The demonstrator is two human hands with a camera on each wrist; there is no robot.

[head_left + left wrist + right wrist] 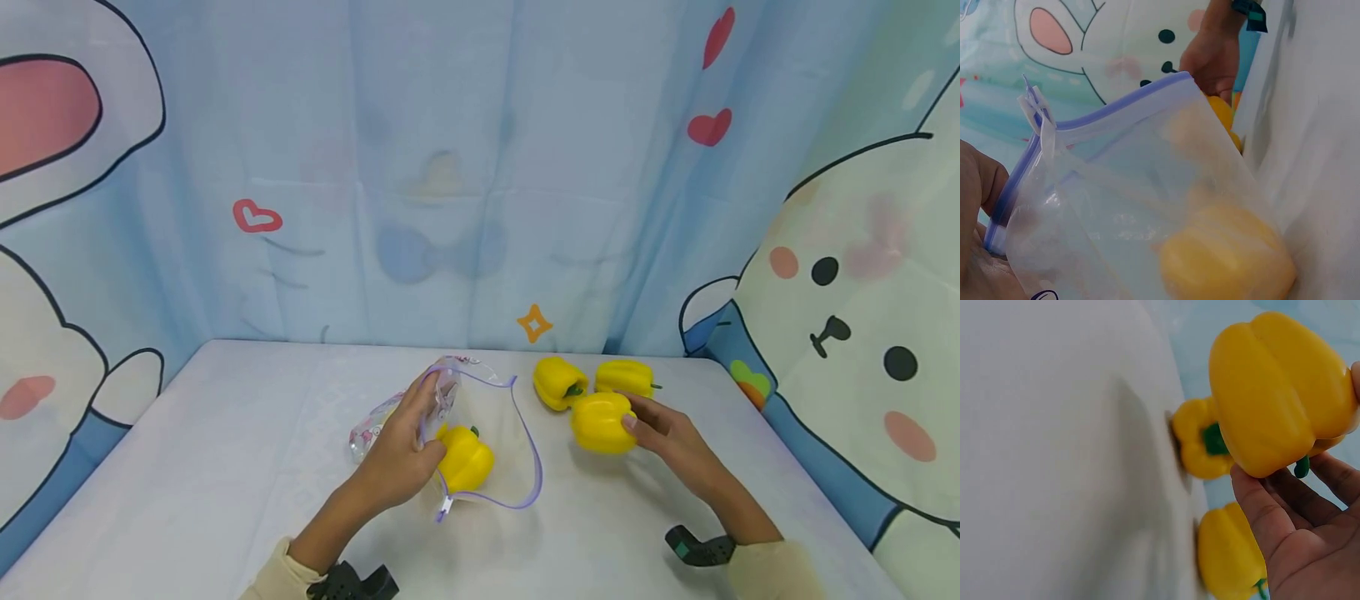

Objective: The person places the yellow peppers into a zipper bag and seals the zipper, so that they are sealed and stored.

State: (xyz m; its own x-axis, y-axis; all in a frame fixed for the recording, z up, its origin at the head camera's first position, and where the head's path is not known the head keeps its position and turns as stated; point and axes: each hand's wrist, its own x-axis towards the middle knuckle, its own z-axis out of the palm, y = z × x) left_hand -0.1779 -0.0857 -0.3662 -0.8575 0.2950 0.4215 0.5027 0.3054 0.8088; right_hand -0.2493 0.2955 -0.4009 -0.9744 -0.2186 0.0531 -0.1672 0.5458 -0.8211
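Blue printed curtain (435, 108): one, at twelve o'clock, behind all else. White-covered table (285, 433): one. Clear bag (537, 477) with purple rim: one, mouth spread. My left hand (401, 457): at the bag's nine o'clock, clamped on its edge. My right hand (671, 435): at the bag's three o'clock, fingers and thumb pinching the first yellow pepper (602, 423). Second pepper (467, 462): inside the bag. Third pepper (555, 382) and fourth pepper (624, 377): on the table, at ten and one o'clock from the first.

The peppers (1279, 394) look glossy, the bag (1135, 194) plastic.
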